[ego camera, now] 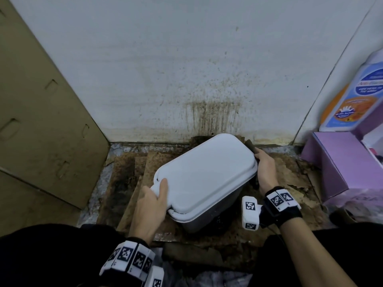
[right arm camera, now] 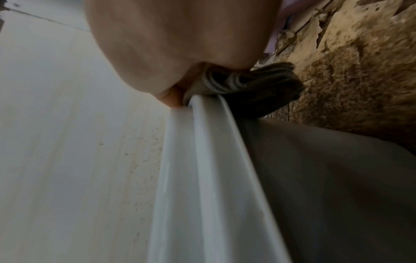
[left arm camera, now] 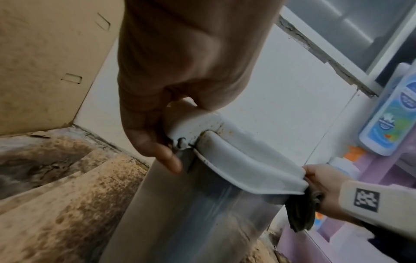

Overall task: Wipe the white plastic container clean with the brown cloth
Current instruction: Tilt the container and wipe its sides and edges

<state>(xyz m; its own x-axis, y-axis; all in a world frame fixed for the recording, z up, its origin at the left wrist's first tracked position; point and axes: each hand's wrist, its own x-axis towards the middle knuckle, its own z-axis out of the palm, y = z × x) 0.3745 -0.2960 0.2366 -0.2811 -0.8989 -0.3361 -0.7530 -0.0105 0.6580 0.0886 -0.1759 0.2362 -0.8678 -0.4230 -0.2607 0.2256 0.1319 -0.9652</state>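
Observation:
The white plastic container [ego camera: 204, 175] with its lid on stands tilted on stained cardboard near the wall. My left hand [ego camera: 151, 201] grips the lid's handle tab at the near left end, thumb on top; the left wrist view shows the fingers [left arm camera: 157, 154] curled around that tab [left arm camera: 191, 126]. My right hand [ego camera: 266, 168] holds the bunched brown cloth [ego camera: 251, 147] against the lid's far right edge. The cloth [right arm camera: 258, 87] is pinched under the palm and pressed on the white rim [right arm camera: 202, 160]. From the left wrist, the cloth [left arm camera: 301, 211] hangs below the lid corner.
A cardboard panel [ego camera: 41, 112] leans on the left. The white wall [ego camera: 186, 69] behind is splattered with brown stains. A purple box [ego camera: 333, 162] and a bottle with a blue and orange label [ego camera: 352, 100] stand at the right. Torn, soiled cardboard [ego camera: 290, 179] covers the floor.

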